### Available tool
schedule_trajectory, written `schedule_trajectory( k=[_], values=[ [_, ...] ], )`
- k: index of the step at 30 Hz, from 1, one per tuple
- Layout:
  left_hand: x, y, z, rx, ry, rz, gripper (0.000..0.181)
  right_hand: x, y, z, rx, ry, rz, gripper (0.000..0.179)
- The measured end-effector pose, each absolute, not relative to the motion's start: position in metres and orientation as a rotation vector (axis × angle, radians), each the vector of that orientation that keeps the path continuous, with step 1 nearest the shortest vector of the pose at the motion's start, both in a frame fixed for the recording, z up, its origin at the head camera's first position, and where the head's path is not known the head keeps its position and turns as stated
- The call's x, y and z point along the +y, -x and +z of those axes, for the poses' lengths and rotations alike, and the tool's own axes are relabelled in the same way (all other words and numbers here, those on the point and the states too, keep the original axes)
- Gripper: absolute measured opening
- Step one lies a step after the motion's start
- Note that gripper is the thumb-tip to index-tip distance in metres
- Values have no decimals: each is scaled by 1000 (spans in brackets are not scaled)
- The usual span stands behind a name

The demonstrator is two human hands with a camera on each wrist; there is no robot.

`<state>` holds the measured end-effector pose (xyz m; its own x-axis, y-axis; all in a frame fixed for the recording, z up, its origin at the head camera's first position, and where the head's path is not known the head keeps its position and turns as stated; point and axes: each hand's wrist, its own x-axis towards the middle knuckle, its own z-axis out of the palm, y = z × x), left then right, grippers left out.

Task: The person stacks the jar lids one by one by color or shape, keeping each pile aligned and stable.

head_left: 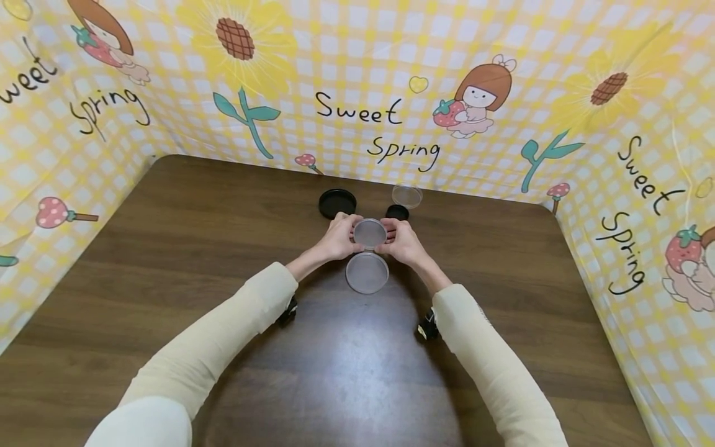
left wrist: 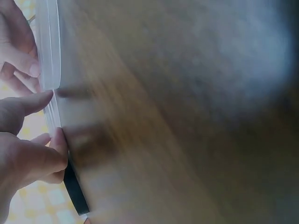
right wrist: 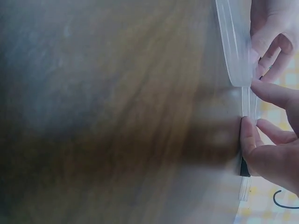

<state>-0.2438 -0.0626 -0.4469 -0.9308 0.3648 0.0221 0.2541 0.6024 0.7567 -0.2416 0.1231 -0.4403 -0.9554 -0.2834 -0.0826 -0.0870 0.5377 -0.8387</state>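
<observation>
In the head view a small clear round dish (head_left: 370, 234) lies between both hands at the table's middle. My left hand (head_left: 337, 239) holds its left edge, thumb on the near side and fingers on the far side. My right hand (head_left: 406, 243) grips the opposite edge in the same way. Directly in front of it is a larger clear round dish (head_left: 367, 273), which neither hand holds. Behind the left hand sits a wide black round dish (head_left: 337, 203). A smaller black round piece (head_left: 397, 213) is just beyond the right fingers.
Another clear round dish (head_left: 407, 196) lies at the back, behind the small black piece. The brown wooden table (head_left: 223, 205) ends at a yellow checked cloth (head_left: 346, 133), which rises along its back and sides.
</observation>
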Motion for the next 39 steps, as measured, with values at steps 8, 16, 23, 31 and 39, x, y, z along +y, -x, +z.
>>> schedule_trajectory(
  k=[8, 16, 23, 31, 39],
  values=[
    [-64, 244, -445, 2699, -549, 1234, 62, 120, 243, -436, 2686, 362, -1241, 62],
    [-69, 250, -443, 2706, -559, 1216, 61, 120, 243, -436, 2699, 391, -1252, 60],
    [-72, 253, -442, 2686, -560, 1206, 61, 121, 243, -437, 2694, 425, -1272, 57],
    [-72, 249, -443, 2694, -543, 1206, 61, 122, 240, -437, 2695, 434, -1280, 58],
    [-71, 244, -444, 2707, -512, 1269, 62, 121, 236, -435, 2697, 378, -1306, 59]
  ],
)
